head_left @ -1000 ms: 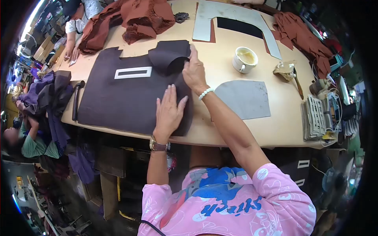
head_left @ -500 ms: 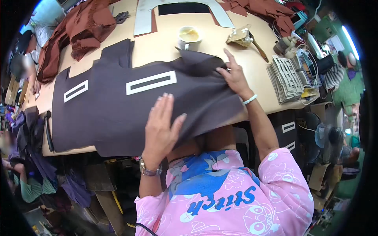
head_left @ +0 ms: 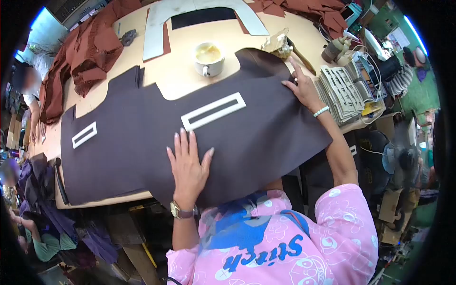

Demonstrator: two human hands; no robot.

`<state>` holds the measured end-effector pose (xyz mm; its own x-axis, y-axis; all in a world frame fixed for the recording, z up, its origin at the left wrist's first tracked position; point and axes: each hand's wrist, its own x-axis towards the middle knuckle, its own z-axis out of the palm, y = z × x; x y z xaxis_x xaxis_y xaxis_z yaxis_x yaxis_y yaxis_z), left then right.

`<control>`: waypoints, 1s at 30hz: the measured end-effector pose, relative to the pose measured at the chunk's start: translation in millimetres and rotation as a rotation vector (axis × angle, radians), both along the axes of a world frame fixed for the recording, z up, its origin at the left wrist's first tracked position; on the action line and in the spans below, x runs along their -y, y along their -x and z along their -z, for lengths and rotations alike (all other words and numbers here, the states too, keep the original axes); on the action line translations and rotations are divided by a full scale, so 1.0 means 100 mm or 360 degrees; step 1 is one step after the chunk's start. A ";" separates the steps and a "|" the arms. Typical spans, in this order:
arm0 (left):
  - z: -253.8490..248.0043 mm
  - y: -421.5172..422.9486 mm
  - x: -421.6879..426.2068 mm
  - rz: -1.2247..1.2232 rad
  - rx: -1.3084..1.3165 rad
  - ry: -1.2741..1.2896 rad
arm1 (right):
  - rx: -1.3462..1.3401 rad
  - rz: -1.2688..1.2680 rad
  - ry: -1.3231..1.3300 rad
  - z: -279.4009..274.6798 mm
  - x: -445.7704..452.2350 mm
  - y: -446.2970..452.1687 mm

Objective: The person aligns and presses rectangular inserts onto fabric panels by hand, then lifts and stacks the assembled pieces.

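A large dark brown cut piece of fabric [head_left: 266, 137] lies over the table, its front edge hanging toward my lap. My left hand [head_left: 188, 164] rests flat on it, fingers stretched out, fingertips just below a white rectangular frame [head_left: 213, 111]. At the right side, my right hand [head_left: 306, 90] pinches the fabric's far right edge between thumb and bent fingers, with the index finger extended; the exact grip is partly hidden. Left of this piece, more dark fabric [head_left: 109, 156] carries a smaller white rectangular frame [head_left: 84, 135].
A white mug [head_left: 209, 59] with pale contents stands behind the fabric. Beside it are a crusted lump [head_left: 277, 43] and a wooden-handled tool [head_left: 304, 59]. Stacked slotted cards [head_left: 339, 95] sit at right, reddish-brown fabric [head_left: 97, 52] at back left. Another person's arm [head_left: 35, 118] reaches in at left.
The dark fabric piece with its white frame has shifted right and lies flatter, my right hand moving right with it. My left hand has come down flat on it. The view has shifted slightly.
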<state>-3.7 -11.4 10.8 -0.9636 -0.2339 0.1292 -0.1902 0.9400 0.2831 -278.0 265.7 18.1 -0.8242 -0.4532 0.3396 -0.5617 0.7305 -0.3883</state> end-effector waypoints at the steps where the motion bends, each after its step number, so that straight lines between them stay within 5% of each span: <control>1: 0.01 -0.01 -0.05 0.0003 0.0002 0.0007 | -0.0076 0.0002 -0.0070 0.01 -0.03 0.01; 5: 0.09 -0.01 -0.16 -0.0052 -0.0076 0.0007 | -0.0732 -0.0034 -0.0309 -0.14 0.08 0.01; 8: 0.10 -0.01 -0.16 -0.0047 -0.0120 -0.0028 | -0.0800 -0.0251 -0.0313 -0.37 0.47 0.00; 14: 0.08 -0.01 -0.25 -0.0093 -0.0150 -0.0073 | -0.0684 -0.0595 -0.0461 -0.42 1.53 0.10; 21: 0.10 -0.01 -0.29 -0.0130 -0.0175 -0.0084 | -0.0263 -0.0398 -0.0952 -0.49 2.06 0.12; 24: 0.11 -0.02 -0.28 -0.0125 -0.0188 -0.0088 | -0.0141 -0.0452 -0.0963 -0.53 2.10 0.14; 30: 0.10 -0.02 -0.29 -0.0123 -0.0219 -0.0092 | -0.0538 -0.0389 -0.0255 -0.88 1.89 0.12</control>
